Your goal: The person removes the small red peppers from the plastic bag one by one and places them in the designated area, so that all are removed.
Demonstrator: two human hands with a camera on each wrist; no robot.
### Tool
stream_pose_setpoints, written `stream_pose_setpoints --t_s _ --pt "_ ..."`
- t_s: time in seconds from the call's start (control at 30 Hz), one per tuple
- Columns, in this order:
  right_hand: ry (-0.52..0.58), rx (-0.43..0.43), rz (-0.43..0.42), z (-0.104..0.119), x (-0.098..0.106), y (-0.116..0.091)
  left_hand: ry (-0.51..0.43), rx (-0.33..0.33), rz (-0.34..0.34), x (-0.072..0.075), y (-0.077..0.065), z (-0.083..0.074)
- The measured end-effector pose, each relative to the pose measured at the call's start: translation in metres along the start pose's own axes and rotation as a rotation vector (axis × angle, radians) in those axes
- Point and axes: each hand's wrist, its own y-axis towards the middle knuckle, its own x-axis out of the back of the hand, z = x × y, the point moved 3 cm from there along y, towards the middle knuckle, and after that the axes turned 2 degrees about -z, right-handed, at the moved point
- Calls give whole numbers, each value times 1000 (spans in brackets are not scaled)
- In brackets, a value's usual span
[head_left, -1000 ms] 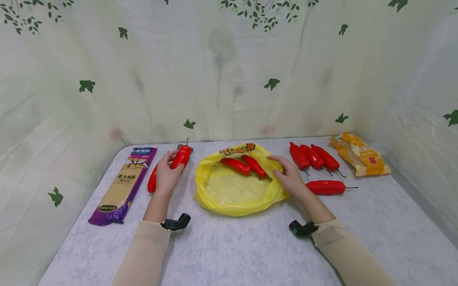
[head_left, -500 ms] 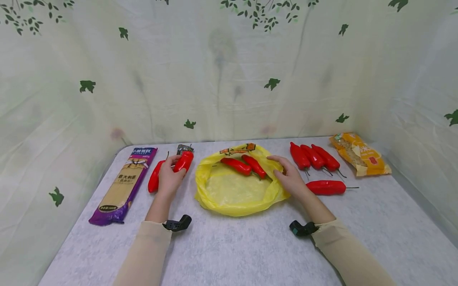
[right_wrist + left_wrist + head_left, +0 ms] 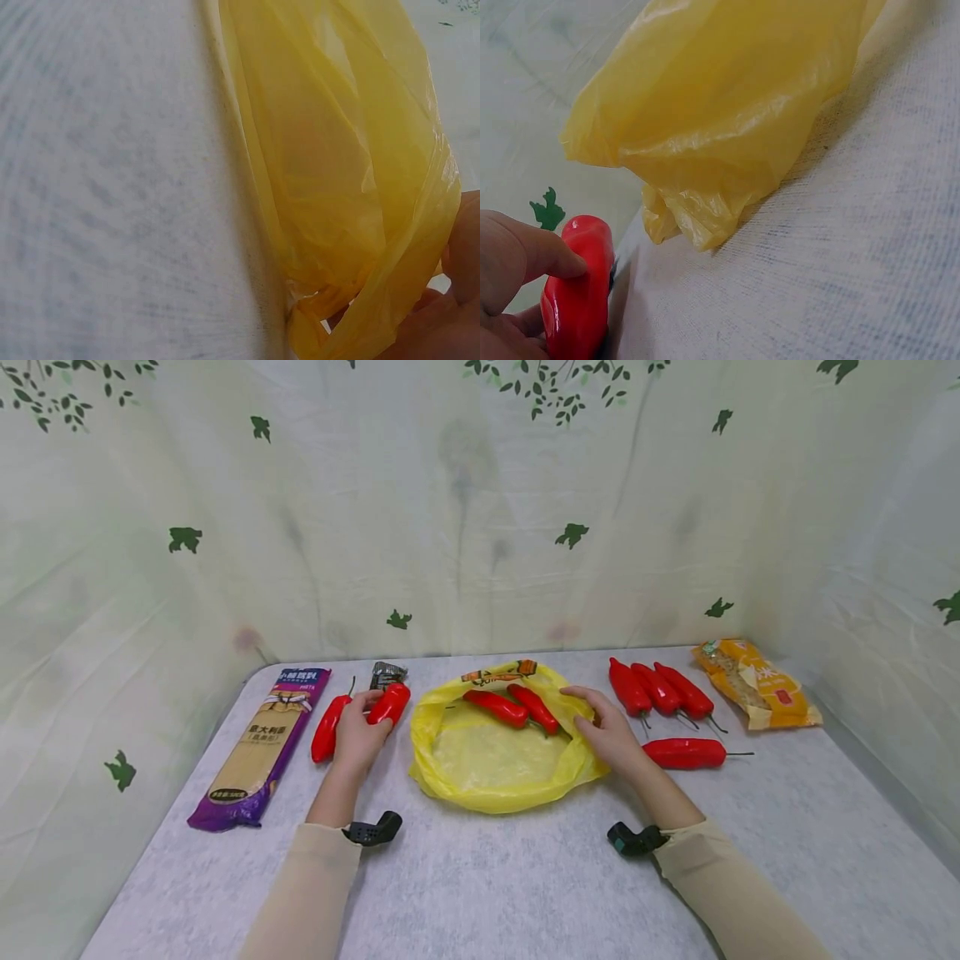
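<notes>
A person's left hand (image 3: 360,727) pinches a red chili pepper (image 3: 391,702) between thumb and fingers, on the left half of a pale grey table (image 3: 487,885), toward its back edge. The left wrist view shows the thumb pressed to the pepper's glossy side; whether the pepper touches the tabletop is hard to tell. Just left of this hand lies a second red pepper (image 3: 326,731), its stem toward the back edge. Behind the hand, near that edge, is a small dark packet (image 3: 387,673).

A yellow plastic bag (image 3: 480,798) sits mid-table, mouth spread wide, with two peppers (image 3: 495,708) lying inside toward its back right. The right hand (image 3: 611,731) holds the bag's right rim in a narrow grip, thumb and fingers around the film.

A purple-edged pasta packet (image 3: 258,747) lies along the table's left edge. Right of the bag, three more peppers (image 3: 656,690) lie side by side near the back edge, and a single pepper (image 3: 682,753) lies crosswise in front of them, stem toward the right edge. An orange food packet (image 3: 757,685) occupies the back right corner. Leaf-printed cloth (image 3: 375,510) hangs behind the table.
</notes>
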Motion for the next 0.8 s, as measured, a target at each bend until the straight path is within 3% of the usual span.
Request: stream_pose_setpoints --t_s 0.47,0.8 --pt "-2 -3 6 2 0 -2 54 28 52 0 -2 -1" --pt "3 16 17 2 0 -1 68 10 28 2 -1 1"
